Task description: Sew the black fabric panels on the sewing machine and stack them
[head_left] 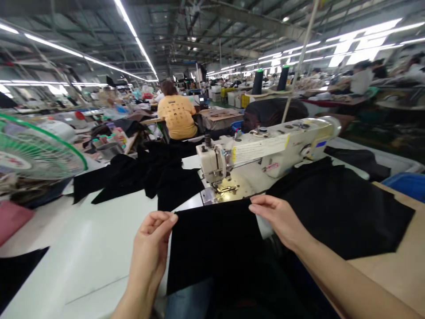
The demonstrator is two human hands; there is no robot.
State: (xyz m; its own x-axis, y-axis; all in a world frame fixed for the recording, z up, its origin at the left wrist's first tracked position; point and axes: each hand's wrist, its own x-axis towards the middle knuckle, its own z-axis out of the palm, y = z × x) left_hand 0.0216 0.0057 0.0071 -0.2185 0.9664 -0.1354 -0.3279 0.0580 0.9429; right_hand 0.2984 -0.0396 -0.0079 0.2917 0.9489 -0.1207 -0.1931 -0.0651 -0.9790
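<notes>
A black fabric piece (212, 243) hangs between my two hands, its top edge stretched straight just in front of the sewing machine (265, 150). My left hand (154, 239) pinches its upper left corner between thumb and fingers. At the upper right corner, my right hand (279, 217) pinches the same piece. The machine's needle area and lit metal plate (229, 188) lie just beyond the fabric's top edge. The lower part of the piece falls into shadow over my lap.
Crumpled black fabric (149, 170) lies left of the machine on the white table (96, 239). More black pieces (345, 208) are stacked at the right. A green fan (40, 146) stands at the left. A person in a yellow shirt (177, 113) sits ahead, near a blue bin (236, 126).
</notes>
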